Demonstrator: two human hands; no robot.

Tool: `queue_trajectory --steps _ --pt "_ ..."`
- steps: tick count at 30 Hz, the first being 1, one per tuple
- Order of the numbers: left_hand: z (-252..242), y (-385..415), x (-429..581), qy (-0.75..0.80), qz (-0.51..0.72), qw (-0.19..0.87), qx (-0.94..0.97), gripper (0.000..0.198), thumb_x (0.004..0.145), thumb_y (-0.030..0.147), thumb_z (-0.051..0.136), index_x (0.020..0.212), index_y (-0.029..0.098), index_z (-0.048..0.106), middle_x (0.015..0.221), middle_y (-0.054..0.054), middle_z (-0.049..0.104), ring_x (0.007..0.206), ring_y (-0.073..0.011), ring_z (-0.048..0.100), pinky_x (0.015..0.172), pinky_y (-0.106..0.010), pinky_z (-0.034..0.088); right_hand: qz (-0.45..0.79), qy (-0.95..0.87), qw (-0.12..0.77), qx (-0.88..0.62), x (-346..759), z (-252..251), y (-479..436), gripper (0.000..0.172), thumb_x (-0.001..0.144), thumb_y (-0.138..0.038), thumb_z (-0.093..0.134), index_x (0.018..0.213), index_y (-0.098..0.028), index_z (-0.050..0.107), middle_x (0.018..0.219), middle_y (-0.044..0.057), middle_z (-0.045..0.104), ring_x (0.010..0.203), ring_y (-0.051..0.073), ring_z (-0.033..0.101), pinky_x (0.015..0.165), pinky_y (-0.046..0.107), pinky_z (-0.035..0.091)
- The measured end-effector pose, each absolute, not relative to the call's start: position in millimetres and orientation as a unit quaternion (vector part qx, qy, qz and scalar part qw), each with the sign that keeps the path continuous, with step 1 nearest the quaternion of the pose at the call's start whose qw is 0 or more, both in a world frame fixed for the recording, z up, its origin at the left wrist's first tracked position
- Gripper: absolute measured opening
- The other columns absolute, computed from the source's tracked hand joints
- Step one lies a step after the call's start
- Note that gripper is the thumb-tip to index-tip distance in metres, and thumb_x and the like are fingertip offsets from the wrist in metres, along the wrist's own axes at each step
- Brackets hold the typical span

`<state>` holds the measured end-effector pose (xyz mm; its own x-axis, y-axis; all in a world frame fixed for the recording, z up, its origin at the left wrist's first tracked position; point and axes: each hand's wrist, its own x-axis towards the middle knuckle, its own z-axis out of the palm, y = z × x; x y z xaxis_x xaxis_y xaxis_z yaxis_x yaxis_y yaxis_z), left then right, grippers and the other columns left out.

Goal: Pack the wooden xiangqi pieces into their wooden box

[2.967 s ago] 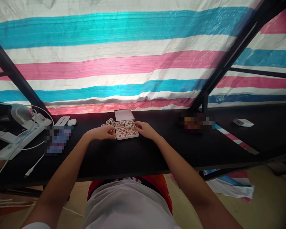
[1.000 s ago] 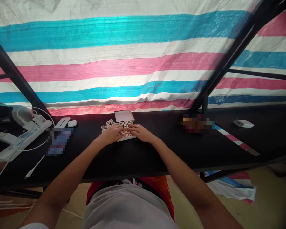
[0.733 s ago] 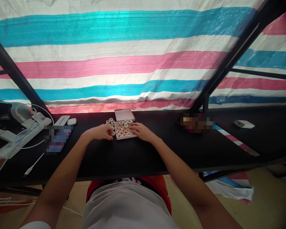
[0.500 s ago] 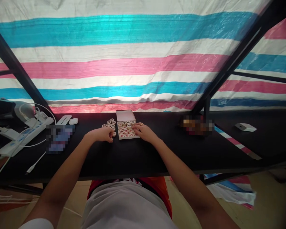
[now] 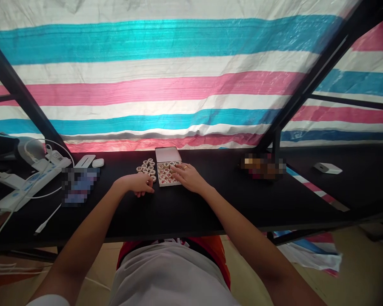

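Observation:
A small white box stands on the black table with its lid tipped up at the back. Rows of round Chinese chess pieces with red and dark characters fill it. My right hand lies over its right side, fingers stretched out, fingertips on the pieces. To the left of the box, loose Chinese chess pieces lie in a cluster. At the near edge of that cluster is my left hand, its fingers curled under and the thumb pointing right. Whatever it may hold is hidden.
On the left are a white power strip with cables, a blurred phone-like object and a small white case. A blurred brown item and a white block sit to the right. Striped sheeting hangs behind the table.
My right hand has shifted slightly left over the box, covering more of its pieces. My left hand has turned a little, and its curled fingers now show below the palm.

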<state>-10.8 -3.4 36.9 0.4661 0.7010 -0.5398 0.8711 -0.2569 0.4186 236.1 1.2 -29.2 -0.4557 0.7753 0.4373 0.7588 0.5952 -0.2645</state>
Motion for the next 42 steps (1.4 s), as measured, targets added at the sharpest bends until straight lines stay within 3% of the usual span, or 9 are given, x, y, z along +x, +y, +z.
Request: queue_trajectory --steps 9,13,18,21,24,28,34,39,42 --pt "31 -6 1 0.490 -0.102 0.295 0.814 0.016 0.079 0.035 0.050 0.081 0.019 0.050 0.071 0.000 0.059 0.051 -0.0124 0.056 0.046 -0.022 0.041 -0.027 -0.854 0.260 -0.449 235 -30 1 0.032 0.094 -0.035 0.042 0.107 -0.020 0.066 0.107 0.010 0.065 0.107 0.022 0.054 0.096 0.036 0.040" --pt "30 -3 -1 0.483 -0.100 0.216 0.842 0.019 0.078 0.036 0.052 0.070 0.019 0.048 0.066 0.000 0.058 0.058 -0.0147 0.056 0.051 -0.023 0.037 -0.009 -0.860 0.259 -0.440 234 -26 -1 0.033 0.095 -0.032 0.038 0.095 -0.019 0.068 0.100 0.009 0.065 0.097 0.020 0.056 0.091 0.034 0.042" --pt "29 -3 0 0.460 -0.056 0.210 0.861 0.020 0.080 0.037 0.049 0.070 0.019 0.050 0.068 -0.001 0.060 0.061 -0.0150 0.055 0.053 -0.024 0.035 0.016 -0.842 0.275 -0.464 234 -27 -1 0.030 0.093 -0.035 0.043 0.104 -0.019 0.065 0.104 0.010 0.064 0.097 0.022 0.056 0.088 0.035 0.044" --pt "29 -2 1 0.439 -0.006 0.175 0.882 0.021 0.080 0.036 0.048 0.068 0.019 0.051 0.071 -0.001 0.061 0.065 -0.0152 0.056 0.055 -0.024 0.034 0.008 -0.849 0.276 -0.451 232 -27 -3 0.036 0.095 -0.037 0.039 0.117 -0.021 0.062 0.112 0.011 0.062 0.109 0.024 0.053 0.095 0.038 0.041" --pt "29 -2 0 0.442 -0.059 0.229 0.865 0.025 0.079 0.039 0.049 0.065 0.019 0.050 0.065 0.000 0.060 0.058 -0.0143 0.055 0.052 -0.024 0.035 -0.022 -0.869 0.254 -0.424 228 -26 -7 0.041 0.095 -0.041 0.037 0.125 -0.023 0.058 0.126 0.012 0.055 0.123 0.026 0.044 0.102 0.042 0.035" --pt "25 -2 1 0.451 -0.070 0.249 0.854 0.027 0.079 0.041 0.048 0.065 0.019 0.049 0.061 0.000 0.059 0.053 -0.0138 0.056 0.050 -0.024 0.036 -0.025 -0.876 0.215 -0.430 223 -27 -9 0.041 0.094 -0.045 0.037 0.122 -0.026 0.060 0.136 0.010 0.049 0.121 0.027 0.047 0.100 0.046 0.036" --pt "19 -1 4 0.443 -0.084 0.277 0.849 0.026 0.079 0.041 0.048 0.067 0.018 0.051 0.062 0.000 0.059 0.050 -0.0130 0.055 0.049 -0.024 0.036 -0.032 -0.875 0.200 -0.440 223 -32 -6 0.039 0.095 -0.043 0.037 0.115 -0.023 0.063 0.133 0.010 0.053 0.116 0.026 0.052 0.100 0.047 0.035" --pt "24 -1 5 0.447 -0.017 0.163 0.880 0.026 0.079 0.038 0.048 0.062 0.019 0.051 0.065 -0.001 0.058 0.061 -0.0156 0.053 0.053 -0.025 0.033 -0.037 -0.877 0.213 -0.428 224 -30 -5 0.039 0.095 -0.042 0.038 0.114 -0.020 0.063 0.128 0.011 0.056 0.115 0.025 0.053 0.100 0.043 0.037" --pt "27 -3 7 0.438 0.012 0.150 0.886 0.025 0.080 0.037 0.047 0.063 0.019 0.049 0.065 -0.001 0.058 0.062 -0.0151 0.052 0.054 -0.025 0.031 -0.033 -0.878 0.225 -0.422 226 -26 -6 0.038 0.095 -0.040 0.037 0.113 -0.020 0.064 0.124 0.011 0.058 0.112 0.023 0.055 0.097 0.039 0.040"
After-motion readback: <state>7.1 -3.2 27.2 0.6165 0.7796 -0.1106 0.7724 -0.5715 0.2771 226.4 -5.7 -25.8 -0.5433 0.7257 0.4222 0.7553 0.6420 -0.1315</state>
